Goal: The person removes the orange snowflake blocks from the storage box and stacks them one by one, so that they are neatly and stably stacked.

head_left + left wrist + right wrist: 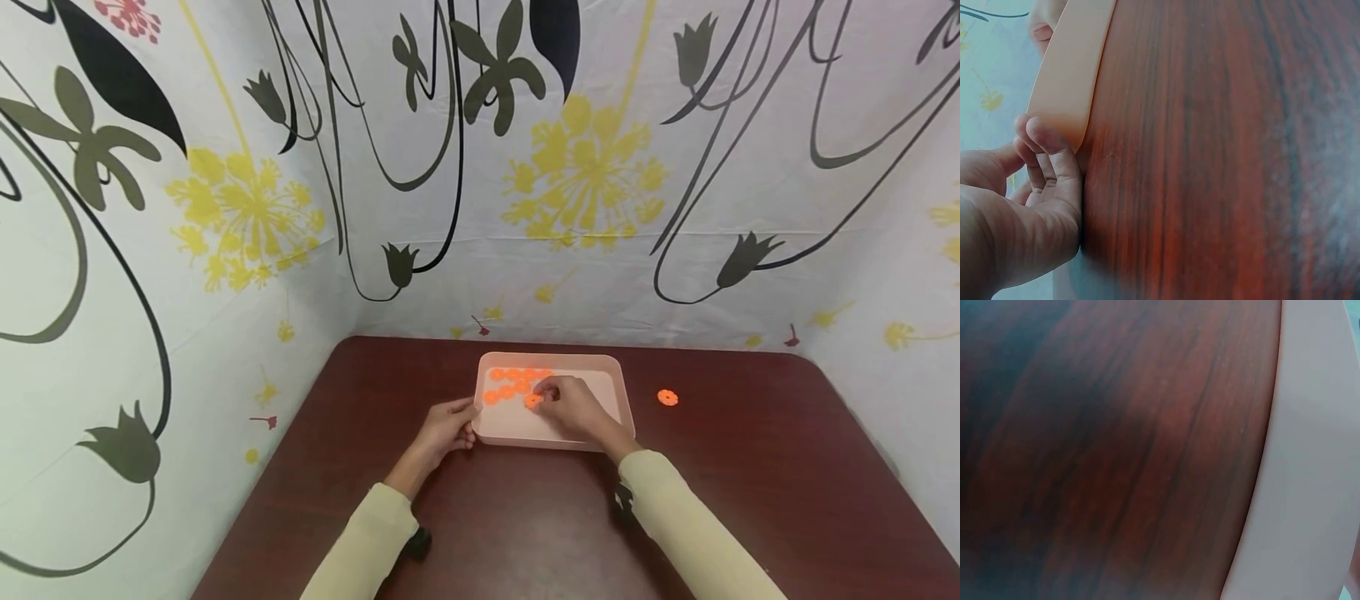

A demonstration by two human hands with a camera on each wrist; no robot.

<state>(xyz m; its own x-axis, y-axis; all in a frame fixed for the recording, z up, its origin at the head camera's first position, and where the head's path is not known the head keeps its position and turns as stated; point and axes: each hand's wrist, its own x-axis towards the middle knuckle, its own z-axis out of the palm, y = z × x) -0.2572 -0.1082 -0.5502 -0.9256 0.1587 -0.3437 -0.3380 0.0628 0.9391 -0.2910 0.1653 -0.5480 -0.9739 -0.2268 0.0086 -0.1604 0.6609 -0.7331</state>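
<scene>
A pale pink tray lies on the table, with several small orange flower-shaped discs grouped in its left part. My left hand grips the tray's left edge, thumb at the rim. In the left wrist view, the fingers of that hand curl against the tray's corner. Over the tray's middle, my right hand pinches one orange disc close to the tray floor. The right wrist view shows the tray's outer wall, but the right fingers are out of sight there.
One more orange disc lies on the dark wood table, to the right of the tray. A white cloth with a printed flower pattern hangs behind the table and at both sides.
</scene>
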